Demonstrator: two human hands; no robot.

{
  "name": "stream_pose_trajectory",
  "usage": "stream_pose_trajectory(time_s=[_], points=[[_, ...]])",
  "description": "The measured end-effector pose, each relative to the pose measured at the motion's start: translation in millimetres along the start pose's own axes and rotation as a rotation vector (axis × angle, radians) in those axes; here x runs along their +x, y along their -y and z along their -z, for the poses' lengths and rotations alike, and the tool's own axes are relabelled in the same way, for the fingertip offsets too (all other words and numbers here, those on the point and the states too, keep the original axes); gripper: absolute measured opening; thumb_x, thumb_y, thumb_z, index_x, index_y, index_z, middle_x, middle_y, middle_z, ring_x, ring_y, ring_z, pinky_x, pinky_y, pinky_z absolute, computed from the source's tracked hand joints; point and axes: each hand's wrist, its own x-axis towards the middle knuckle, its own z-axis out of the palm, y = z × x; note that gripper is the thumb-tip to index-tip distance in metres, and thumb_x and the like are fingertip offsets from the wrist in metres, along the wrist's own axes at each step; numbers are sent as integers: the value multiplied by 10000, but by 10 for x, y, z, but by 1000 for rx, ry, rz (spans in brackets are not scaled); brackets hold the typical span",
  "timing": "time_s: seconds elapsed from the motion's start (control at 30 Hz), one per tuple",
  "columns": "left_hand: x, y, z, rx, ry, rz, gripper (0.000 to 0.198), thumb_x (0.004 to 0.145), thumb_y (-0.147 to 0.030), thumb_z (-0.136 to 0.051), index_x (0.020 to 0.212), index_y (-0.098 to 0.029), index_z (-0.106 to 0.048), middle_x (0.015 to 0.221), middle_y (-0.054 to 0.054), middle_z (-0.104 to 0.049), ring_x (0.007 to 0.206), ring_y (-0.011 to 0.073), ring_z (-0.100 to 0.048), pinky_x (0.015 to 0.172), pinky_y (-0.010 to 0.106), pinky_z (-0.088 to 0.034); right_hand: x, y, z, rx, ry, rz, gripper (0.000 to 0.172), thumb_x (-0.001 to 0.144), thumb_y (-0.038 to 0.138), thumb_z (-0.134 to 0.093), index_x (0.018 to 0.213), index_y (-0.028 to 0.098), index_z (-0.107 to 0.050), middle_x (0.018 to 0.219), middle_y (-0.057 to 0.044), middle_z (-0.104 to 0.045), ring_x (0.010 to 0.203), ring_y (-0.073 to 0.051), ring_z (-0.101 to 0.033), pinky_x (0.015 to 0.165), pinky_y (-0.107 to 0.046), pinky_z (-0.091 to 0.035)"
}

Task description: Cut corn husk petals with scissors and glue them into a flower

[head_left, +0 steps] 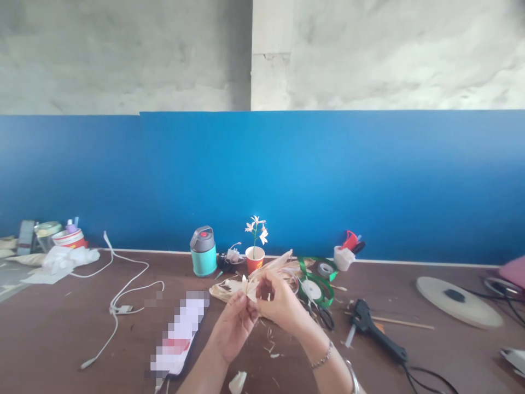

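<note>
Above the middle of the brown table, my left hand pinches the base of a pale husk flower from below. My right hand grips the same flower from the right, thumb and fingers closed at its petals. Fingers hide its lower part. Just behind lies a heap of dried husks. A red paper cup stands past them, holding a green stem with several small pale flowers. Close to my right wrist are black-handled scissors and green ribbon rolls.
A phone lies left of my hands, near a white cable and a teal flask. On the right are a black glue gun, a wooden stick, a round lid and a white pen holder. A blue partition rises behind.
</note>
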Motion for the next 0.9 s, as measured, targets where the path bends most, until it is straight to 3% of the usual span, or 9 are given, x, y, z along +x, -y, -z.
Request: stream_pose_trajectory(time_s=[0.1,0.3,0.43,0.67,0.9], points=[[-13,-10,-45,15,15,-12,194,641,-132,-784,787,-158,-660,705,-16,-652,614,71,-592,618,183,-471,-30,68,29,-58,-53,124,239,639,46,-540,776,216,-442,702,60,-487,579,-88,-453,526,-203,-358],[-21,3,-36,47,47,-26,182,676,-131,-756,838,-149,-673,713,-7,-640,629,80,-578,602,193,-450,-65,126,54,-245,-35,322,242,680,0,-502,780,216,-544,790,12,-519,706,-130,-488,634,-242,-390],[-6,16,5,31,29,-7,158,655,-128,-775,769,-147,-668,666,-16,-629,616,75,-574,608,194,-451,-62,105,33,-232,-42,342,207,725,17,-521,735,214,-584,841,-6,-533,783,-143,-528,706,-259,-412],[12,26,38,6,28,2,170,636,-108,-784,739,-149,-656,684,-15,-641,629,68,-584,648,187,-469,-21,63,38,-159,-58,301,189,710,24,-565,693,208,-610,785,-2,-550,702,-135,-516,610,-246,-404],[6,17,9,44,0,21,214,603,-133,-812,738,-141,-646,703,-14,-649,637,67,-594,647,179,-473,-2,27,38,-55,-61,309,163,699,50,-582,680,210,-612,770,-13,-580,740,-157,-536,647,-274,-428]])
